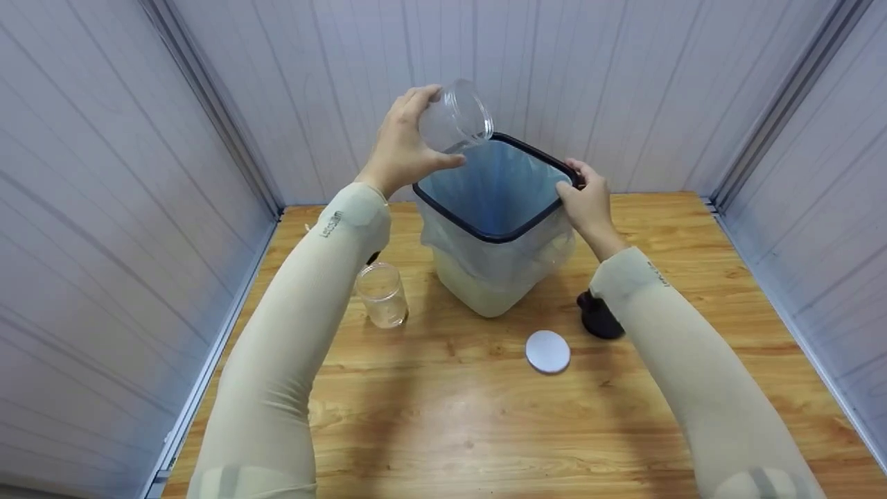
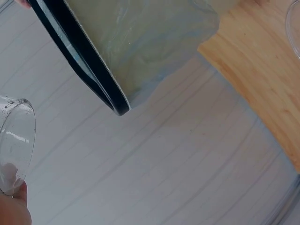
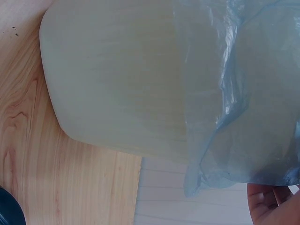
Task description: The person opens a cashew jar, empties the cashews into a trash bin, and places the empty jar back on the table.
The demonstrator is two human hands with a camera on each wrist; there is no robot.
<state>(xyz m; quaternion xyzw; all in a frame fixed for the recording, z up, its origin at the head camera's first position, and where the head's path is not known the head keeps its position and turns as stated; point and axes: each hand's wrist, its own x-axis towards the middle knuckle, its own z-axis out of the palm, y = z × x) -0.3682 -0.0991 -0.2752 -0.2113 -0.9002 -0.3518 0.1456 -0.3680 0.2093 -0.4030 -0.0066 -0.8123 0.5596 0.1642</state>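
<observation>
My left hand (image 1: pixel 405 142) grips a clear jar (image 1: pixel 454 114) and holds it tilted, mouth to the right, over the near-left rim of a trash can. In the left wrist view dark specks show on part of the jar (image 2: pixel 16 140). The trash can (image 1: pixel 471 284) is cream-coloured, with a black rim (image 1: pixel 495 238) and a thin bluish bag (image 1: pixel 499 184) lining it and folded over the outside. My right hand (image 1: pixel 589 201) grips the rim at its right corner, thumb on top. The right wrist view shows those fingers (image 3: pixel 262 199) below the bag-covered edge.
Left of the can a second clear jar (image 1: pixel 383 298) stands on the wooden table (image 1: pixel 443 423). A white round lid (image 1: pixel 547 351) lies in front. Partly behind my right sleeve is a black object (image 1: pixel 599 319). Pale panel walls (image 1: pixel 104 208) enclose the table at the back and sides.
</observation>
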